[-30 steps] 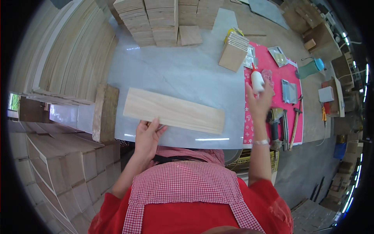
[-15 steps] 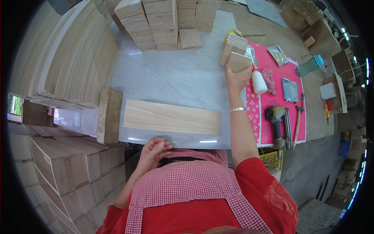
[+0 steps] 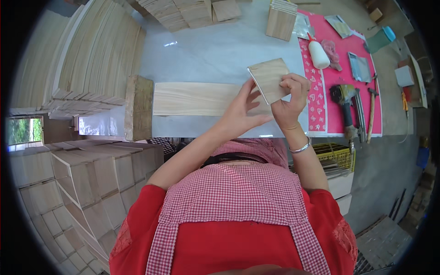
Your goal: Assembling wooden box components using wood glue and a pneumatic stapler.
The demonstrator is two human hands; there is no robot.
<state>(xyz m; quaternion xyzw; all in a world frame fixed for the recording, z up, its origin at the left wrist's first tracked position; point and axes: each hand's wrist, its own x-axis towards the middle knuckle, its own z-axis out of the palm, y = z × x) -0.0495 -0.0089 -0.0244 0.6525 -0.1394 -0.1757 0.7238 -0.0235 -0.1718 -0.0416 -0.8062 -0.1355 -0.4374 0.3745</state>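
We see a person in a red shirt and checked apron from above, holding a small square wooden tile [image 3: 270,79] in both hands over a pale surface [image 3: 206,50]. Our view shows the right hand [image 3: 289,101] gripping the tile's lower right edge, fingers curled closed around it. The left hand [image 3: 243,107] has its fingers spread and touches the tile's lower left edge. The tile is lifted and tilted, just above the right end of a long wooden plank [image 3: 197,99] lying flat on the surface. To the right lies a pink mat [image 3: 348,91] with a white glue bottle [image 3: 317,53] and a nail gun [image 3: 347,104]. A stack of similar tiles [image 3: 280,19] stands farther back.
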